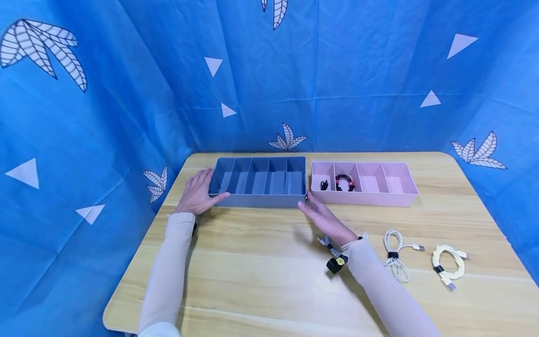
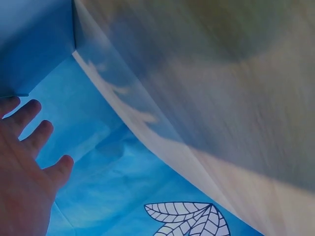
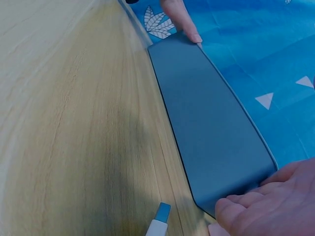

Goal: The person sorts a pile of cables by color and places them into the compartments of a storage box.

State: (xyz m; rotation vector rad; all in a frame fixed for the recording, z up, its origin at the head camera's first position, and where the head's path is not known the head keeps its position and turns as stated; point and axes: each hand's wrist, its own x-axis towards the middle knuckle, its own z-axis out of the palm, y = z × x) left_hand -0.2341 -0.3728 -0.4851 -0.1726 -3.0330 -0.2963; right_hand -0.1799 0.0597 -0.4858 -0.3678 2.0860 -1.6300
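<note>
While left fingers (image 1: 204,177) hold the tray (image 1: 261,201) — right fingers (image 1: 314,201) do too.

Box (image 2: 34,49) cropped in left wrist view, one cable (image 1: 331,246) half-hidden by right sleeve (image 1: 370,267)

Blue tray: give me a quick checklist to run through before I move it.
1. Left hand on the blue tray: ok, at its left end with the thumb on the front.
2. Right hand in place: ok, at the right front corner.
3. Firmness of hold: cannot tell; the pictures do not show pressure.
4. Room to shift right: not ok; only a narrow gap separates it from the pink tray.
5. Right wrist clear of cables: cannot tell; a partly hidden cable shows beneath it, contact unclear.
6. White cable and cream cable apart from both trays: ok, nearer the table's right side.
</note>
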